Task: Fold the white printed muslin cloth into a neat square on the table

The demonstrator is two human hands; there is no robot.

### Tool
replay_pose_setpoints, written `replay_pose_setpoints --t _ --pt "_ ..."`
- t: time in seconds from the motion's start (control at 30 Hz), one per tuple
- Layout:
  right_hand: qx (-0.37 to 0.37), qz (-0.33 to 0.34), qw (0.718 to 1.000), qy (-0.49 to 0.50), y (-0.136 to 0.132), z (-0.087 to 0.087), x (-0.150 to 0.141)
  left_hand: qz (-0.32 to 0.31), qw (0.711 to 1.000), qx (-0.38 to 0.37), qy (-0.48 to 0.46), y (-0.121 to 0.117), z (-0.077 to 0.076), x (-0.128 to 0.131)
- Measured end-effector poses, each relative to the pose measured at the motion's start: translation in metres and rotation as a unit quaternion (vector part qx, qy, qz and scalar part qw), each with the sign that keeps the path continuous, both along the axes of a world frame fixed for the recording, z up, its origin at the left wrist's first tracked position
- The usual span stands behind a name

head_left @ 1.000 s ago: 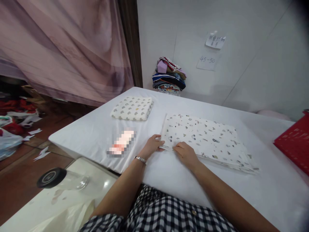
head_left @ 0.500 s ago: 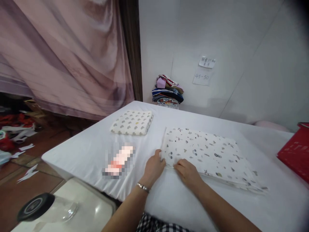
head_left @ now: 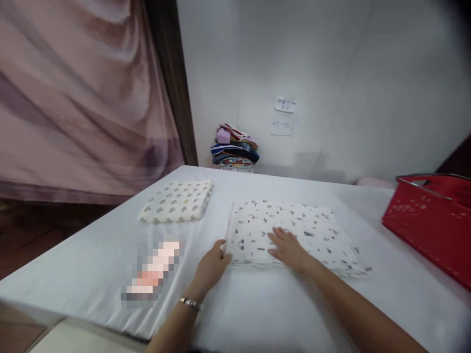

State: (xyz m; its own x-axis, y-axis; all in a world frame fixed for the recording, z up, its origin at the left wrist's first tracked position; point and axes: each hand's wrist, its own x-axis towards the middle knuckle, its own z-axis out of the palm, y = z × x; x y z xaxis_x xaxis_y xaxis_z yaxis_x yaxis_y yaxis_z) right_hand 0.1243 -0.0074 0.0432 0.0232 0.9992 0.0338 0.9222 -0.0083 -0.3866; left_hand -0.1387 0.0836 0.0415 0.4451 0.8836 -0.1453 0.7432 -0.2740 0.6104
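A folded white cloth (head_left: 253, 230) printed with small grey and dark motifs lies flat on the white-covered table (head_left: 250, 304). At its near left corner, my left hand (head_left: 211, 267) has thumb and fingers curled about the edge; the fingertips are partly hidden. My right hand (head_left: 289, 250) rests palm down on top of the cloth, its fingers spread and holding nothing. The cloth's right end looks uneven, with loose layers at the near right corner.
Farther left lies another folded cloth (head_left: 176, 202) with grey prints. A pixelated item (head_left: 156, 269) is in front of it. A red basket (head_left: 427, 220) with a metal handle stands on the right. Stacked fabrics (head_left: 235, 149) sit by the wall, and a pink curtain (head_left: 81, 98) hangs left.
My right hand has left the cloth's near edge and now lies spread on its top. My left hand stays at the corner. The view has shifted right, showing more of the red basket.
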Motion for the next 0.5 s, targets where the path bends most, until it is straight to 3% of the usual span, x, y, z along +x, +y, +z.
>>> replay_pose_setpoints --t 0.13,0.2,0.3,0.4,0.5 --pt "-0.069 -0.007 0.996 -0.049 -0.006 -0.016 0.005 -0.025 0.996 0.035 0.073 0.004 0.010 0.003" --pt "-0.061 -0.009 0.997 -0.053 -0.006 -0.017 0.001 -0.032 0.985 0.124 0.114 0.007 0.018 0.014" --pt "-0.045 -0.013 0.998 -0.051 -0.002 -0.012 -0.006 -0.093 0.949 0.288 0.083 0.012 0.021 0.043" --pt "-0.042 -0.001 0.999 -0.033 -0.003 -0.004 0.001 -0.183 0.913 0.358 0.064 0.020 0.003 0.068" --pt "-0.049 -0.038 0.998 -0.032 -0.018 0.001 0.030 -0.216 0.900 0.364 0.105 0.029 -0.023 0.073"
